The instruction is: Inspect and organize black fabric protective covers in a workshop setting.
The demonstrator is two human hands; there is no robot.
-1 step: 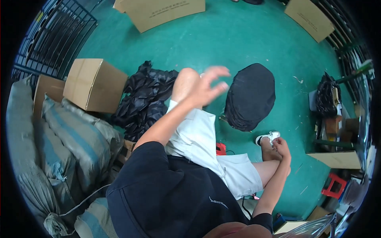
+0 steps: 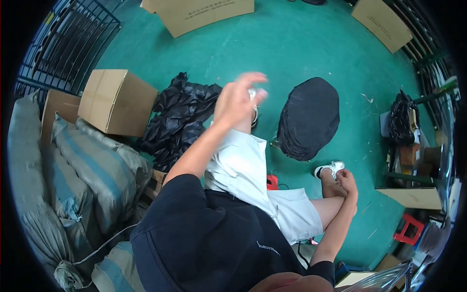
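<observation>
My left hand [image 2: 236,102] is raised over my left knee, its fingers apart and slightly blurred, holding nothing. To its right stands a tall oval stack of black fabric pieces [image 2: 311,117], a gap away from the fingertips. A heap of crumpled black fabric [image 2: 182,114] lies on the floor to the left of that hand, partly behind my forearm. My right hand [image 2: 347,181] hangs by my right lower leg, above a white shoe [image 2: 332,168]. Its fingers curl in with thumb and forefinger close together, and nothing shows in them.
A closed cardboard box [image 2: 114,102] and bulging woven sacks [image 2: 95,170] crowd the left side. More cardboard boxes [image 2: 209,14] stand at the far edge. On the right are a black plastic bag [image 2: 401,119], shelving and a red stool [image 2: 408,228]. A red object [image 2: 272,182] sits between my legs.
My left hand has drawn back to the left, away from the black stack. My right hand has stayed in place.
</observation>
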